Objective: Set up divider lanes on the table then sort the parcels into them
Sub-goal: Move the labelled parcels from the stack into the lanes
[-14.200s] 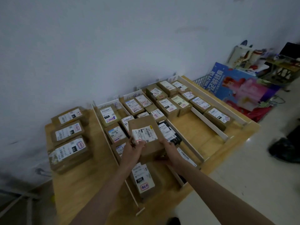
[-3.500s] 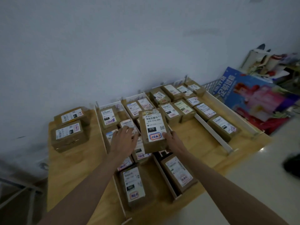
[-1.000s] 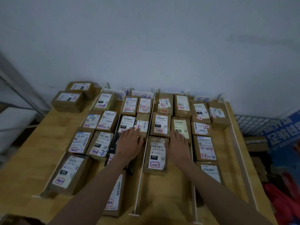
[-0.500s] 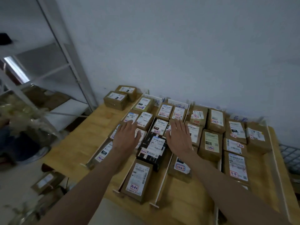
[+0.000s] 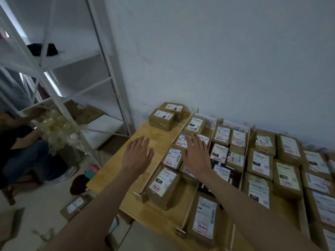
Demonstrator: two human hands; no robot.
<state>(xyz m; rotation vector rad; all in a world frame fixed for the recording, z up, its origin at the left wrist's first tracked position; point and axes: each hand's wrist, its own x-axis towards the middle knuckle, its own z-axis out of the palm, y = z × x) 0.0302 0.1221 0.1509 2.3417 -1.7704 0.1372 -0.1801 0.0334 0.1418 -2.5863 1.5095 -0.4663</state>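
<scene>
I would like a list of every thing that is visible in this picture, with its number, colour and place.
parcels in lanes: many, brown with white labels, between the dividers
unsorted parcels: two, brown, far left corner of the table
dividers: several, white strips, across the table
table: one, light wood, against the wall
shelf rack: one, white, left of the table
parcel on floor: one, brown, beside the table
left hand: open, above bare table
right hand: open, above the leftmost lane
</scene>
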